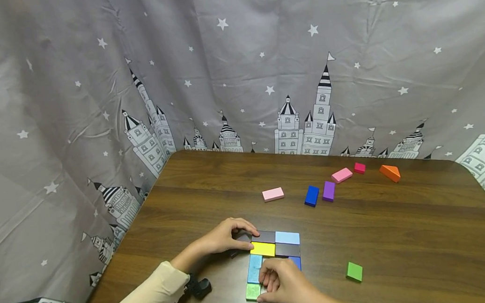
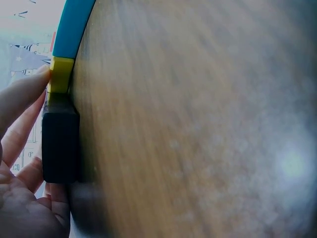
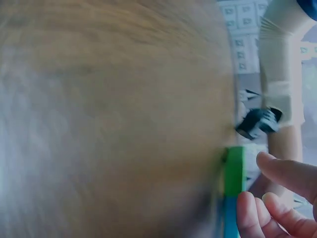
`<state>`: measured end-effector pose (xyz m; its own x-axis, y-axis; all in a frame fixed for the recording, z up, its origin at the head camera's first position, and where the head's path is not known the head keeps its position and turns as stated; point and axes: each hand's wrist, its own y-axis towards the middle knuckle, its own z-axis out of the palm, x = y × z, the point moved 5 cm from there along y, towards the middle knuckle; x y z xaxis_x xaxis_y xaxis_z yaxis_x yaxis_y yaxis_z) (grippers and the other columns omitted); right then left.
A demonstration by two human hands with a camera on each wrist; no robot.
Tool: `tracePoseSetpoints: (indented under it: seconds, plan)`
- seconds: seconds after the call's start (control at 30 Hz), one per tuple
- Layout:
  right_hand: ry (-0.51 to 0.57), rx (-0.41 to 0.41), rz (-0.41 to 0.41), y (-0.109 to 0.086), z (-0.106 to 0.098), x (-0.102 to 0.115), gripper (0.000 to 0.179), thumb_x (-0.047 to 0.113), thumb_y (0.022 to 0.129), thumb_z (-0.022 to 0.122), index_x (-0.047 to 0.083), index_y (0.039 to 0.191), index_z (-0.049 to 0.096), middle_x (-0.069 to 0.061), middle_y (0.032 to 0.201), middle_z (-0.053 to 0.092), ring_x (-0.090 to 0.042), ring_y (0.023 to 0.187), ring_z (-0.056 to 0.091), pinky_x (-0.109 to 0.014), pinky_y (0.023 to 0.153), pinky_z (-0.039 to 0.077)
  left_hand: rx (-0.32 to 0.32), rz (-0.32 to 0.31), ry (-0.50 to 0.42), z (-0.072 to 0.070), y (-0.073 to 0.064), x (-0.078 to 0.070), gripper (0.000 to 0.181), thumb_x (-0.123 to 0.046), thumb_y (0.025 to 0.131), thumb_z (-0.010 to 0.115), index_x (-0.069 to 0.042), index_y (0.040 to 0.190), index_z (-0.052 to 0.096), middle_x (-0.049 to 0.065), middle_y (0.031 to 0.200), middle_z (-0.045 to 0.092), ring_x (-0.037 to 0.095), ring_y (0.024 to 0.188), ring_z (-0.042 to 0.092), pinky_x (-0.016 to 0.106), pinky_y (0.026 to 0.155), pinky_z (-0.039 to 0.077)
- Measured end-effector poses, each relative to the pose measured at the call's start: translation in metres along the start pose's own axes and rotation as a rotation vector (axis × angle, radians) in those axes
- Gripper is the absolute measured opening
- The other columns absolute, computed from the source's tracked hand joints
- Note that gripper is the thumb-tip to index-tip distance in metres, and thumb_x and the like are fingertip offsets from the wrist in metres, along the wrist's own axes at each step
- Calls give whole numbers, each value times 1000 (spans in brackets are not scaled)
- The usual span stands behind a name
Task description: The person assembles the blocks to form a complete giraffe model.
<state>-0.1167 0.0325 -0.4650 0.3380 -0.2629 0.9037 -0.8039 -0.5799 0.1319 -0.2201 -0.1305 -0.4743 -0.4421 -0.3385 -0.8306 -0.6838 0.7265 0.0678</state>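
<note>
Colored blocks lie together in a flat arrangement on the table. The left hand [image 1: 227,234] is at its upper left corner, thumb tip at the end of the yellow block [image 1: 263,249] and a fingertip at the black block [image 1: 263,237]. In the left wrist view a dark block [image 2: 60,144] stands close to the palm. Over the lower part is the right hand [image 1: 289,279], with bent fingers beside the teal block [image 1: 255,267] and its thumb near the light green block [image 1: 253,291]. A light blue block [image 1: 287,238], another black block [image 1: 287,250] and a partly covered blue block [image 1: 295,262] form the right side.
A green block [image 1: 354,272] lies apart at right. Farther back are two pink blocks, one at left [image 1: 273,194] and one at right [image 1: 342,175], a dark blue block [image 1: 312,196], purple block [image 1: 329,191], red block [image 1: 359,167] and orange triangular block [image 1: 390,173]. A patterned curtain [image 1: 237,76] hangs behind.
</note>
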Motion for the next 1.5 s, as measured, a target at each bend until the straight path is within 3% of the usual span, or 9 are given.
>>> tracePoseSetpoints:
  seconds: [0.2,0.4,0.57,0.77,1.0,1.3,1.5]
  plan:
    - [41,-42,-68,-11,-30,8,26,5,76,86,0,91,66,-6,77,67,-1,63,60,-24,55,55,-2,-10,4,0,0,0,27,-13,87,79,-4,113,74,7,115,70,26,113,60,35,103,43]
    - [6,-144,-174,-30,-67,8,26,4,76,86,-2,94,67,-13,83,67,-5,69,63,-27,58,56,-6,-16,29,-1,0,1,27,-16,87,79,-6,112,75,5,115,70,24,113,60,38,100,45]
    - [-23,-217,-211,-47,-93,4,27,2,76,86,-1,95,68,-12,84,67,-10,69,65,-27,60,56,-6,-13,32,-2,1,0,27,-15,87,80,-6,111,75,5,115,70,24,113,60,37,101,44]
    - [-77,-292,-189,-70,-117,-8,30,-3,73,86,2,96,69,-7,86,66,-15,68,62,-24,64,56,-3,-13,22,-1,1,0,27,-15,87,79,-5,112,75,6,115,69,25,114,60,39,101,44]
    - [-117,-364,-171,-95,-138,-26,34,-10,70,84,-2,99,68,-7,90,68,-15,72,61,-21,67,54,-3,-15,27,0,0,0,27,-15,87,80,-6,112,75,4,115,70,23,113,60,36,101,44]
    - [-181,-463,43,-123,-152,-50,35,-4,71,86,-1,103,71,-6,94,71,-13,74,62,-20,66,52,1,-24,33,0,0,2,27,-15,87,80,-7,112,75,1,115,69,17,114,59,31,101,43]
    - [-150,-452,68,-132,-153,-64,35,-9,70,85,-6,102,70,-5,94,70,-11,74,60,-20,64,51,1,-34,19,0,0,1,28,-15,86,80,-8,112,75,0,115,69,15,114,58,31,102,42]
